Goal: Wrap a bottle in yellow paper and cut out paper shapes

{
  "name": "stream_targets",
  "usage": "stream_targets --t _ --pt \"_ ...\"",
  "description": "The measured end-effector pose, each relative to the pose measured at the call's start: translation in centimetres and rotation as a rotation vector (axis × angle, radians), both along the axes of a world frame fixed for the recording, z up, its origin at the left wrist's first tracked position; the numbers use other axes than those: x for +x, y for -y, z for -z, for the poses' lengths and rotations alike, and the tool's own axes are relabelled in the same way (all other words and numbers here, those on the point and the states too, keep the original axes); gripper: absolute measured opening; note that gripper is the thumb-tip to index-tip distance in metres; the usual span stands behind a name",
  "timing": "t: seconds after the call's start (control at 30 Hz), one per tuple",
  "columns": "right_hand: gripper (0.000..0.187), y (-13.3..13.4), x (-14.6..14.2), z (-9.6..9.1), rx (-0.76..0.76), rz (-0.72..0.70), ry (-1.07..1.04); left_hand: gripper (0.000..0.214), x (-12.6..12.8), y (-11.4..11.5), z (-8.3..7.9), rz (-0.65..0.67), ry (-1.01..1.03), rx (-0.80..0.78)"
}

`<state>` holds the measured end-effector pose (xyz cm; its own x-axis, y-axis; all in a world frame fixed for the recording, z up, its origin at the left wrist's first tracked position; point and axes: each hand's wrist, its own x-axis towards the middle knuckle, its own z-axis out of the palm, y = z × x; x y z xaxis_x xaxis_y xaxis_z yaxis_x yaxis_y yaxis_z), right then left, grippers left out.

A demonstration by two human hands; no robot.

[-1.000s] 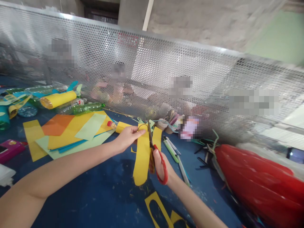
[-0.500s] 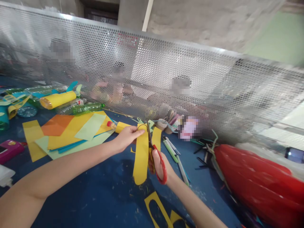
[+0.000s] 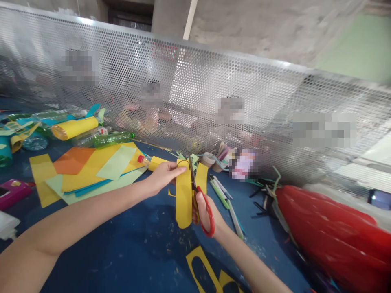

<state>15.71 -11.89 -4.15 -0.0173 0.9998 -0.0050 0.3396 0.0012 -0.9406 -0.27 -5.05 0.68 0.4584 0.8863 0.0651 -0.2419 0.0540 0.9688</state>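
A: Wide blue table (image 3: 131, 244) across the foreground, perforated metal screen (image 3: 195, 77) behind, and there's a bulging red bag (image 3: 336, 228) over on the right!

B: Now the middle of it: a yellow paper strip (image 3: 183, 199), hanging upright above the tabletop. Who's got it?

A: The left hand (image 3: 165, 177), thumb and fingers clamped on its upper left edge. The right hand (image 3: 205, 211) grips the red-handled scissors (image 3: 210, 223), blades up along the strip's right side.

B: Are they biting paper?

A: Can't tell from here.

B: So how far along?

A: The bottom end is rounded already, and a yellow offcut (image 3: 195, 253) with an oval hole lies nearby. Up top, a dark curved line (image 3: 183, 160) has paper outside it, so that end looks unfinished.
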Motion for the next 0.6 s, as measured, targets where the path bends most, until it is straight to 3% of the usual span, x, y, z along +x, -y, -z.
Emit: stream_targets --t 0.23,0.6 --pt "0.057 0.13 -0.38 -0.48 -0.042 0.012 -0.049 0.016 -0.02 -0.06 0.18 0.008 -0.006 0.014" --pt "0.058 0.3 -0.29 -0.7 0.029 0.001 0.032 0.015 0.01 -0.11 0.08 -0.009 -0.003 0.0"
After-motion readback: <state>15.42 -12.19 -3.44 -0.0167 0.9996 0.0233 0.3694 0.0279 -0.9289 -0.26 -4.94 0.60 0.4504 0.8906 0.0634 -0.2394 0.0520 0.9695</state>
